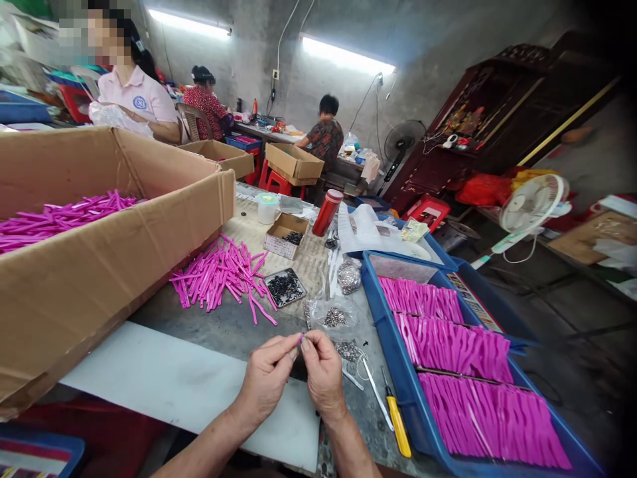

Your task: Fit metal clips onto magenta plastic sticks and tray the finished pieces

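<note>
My left hand (269, 375) and my right hand (323, 372) meet fingertip to fingertip above the near table edge. Both pinch one small pink plastic piece (300, 340), of which only the tip shows between the fingers. A loose heap of pink plastic sticks (223, 272) lies on the table beyond my hands. Beside that heap sits a small tray of dark metal parts (284, 287). Small bags of silver parts (334, 317) lie just ahead of my right hand.
A large cardboard box (99, 265) holding pink sticks fills the left. A blue tray (398, 372) with rows of pink pieces stands on the right, a yellow-handled screwdriver (398, 421) beside it. A red cup (327, 212) and small carton (286, 236) stand farther back. Three people sit behind.
</note>
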Tool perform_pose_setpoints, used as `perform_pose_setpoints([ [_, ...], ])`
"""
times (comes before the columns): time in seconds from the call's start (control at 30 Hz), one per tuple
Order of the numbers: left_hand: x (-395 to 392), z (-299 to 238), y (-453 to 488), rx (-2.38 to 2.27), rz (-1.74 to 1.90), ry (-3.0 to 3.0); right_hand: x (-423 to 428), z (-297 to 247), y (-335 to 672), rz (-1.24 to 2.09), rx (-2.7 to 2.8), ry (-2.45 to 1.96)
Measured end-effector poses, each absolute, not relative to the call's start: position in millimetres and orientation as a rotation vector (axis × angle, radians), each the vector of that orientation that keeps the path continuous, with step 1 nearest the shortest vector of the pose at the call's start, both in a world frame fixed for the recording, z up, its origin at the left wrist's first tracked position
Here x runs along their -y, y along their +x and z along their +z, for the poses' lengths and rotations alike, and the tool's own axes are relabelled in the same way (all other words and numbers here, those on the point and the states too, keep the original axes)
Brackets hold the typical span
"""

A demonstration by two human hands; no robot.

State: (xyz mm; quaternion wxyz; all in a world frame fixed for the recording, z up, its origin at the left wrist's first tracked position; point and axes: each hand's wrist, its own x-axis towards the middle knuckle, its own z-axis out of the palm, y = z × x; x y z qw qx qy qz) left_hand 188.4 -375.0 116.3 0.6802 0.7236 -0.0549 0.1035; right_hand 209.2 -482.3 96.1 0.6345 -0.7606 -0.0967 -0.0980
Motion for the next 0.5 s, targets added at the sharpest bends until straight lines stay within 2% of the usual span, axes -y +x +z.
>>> perform_pose_setpoints([
  [0.3,373.3,114.9,189.2,0.157,0.282,1.661,482.1,96.3,209.1,-0.104,0.185,-1.565],
  [0.5,372.1,120.0,188.9,0.191,0.327,1.694,482.2,98.8,209.2,-0.086,0.21,-1.655],
])
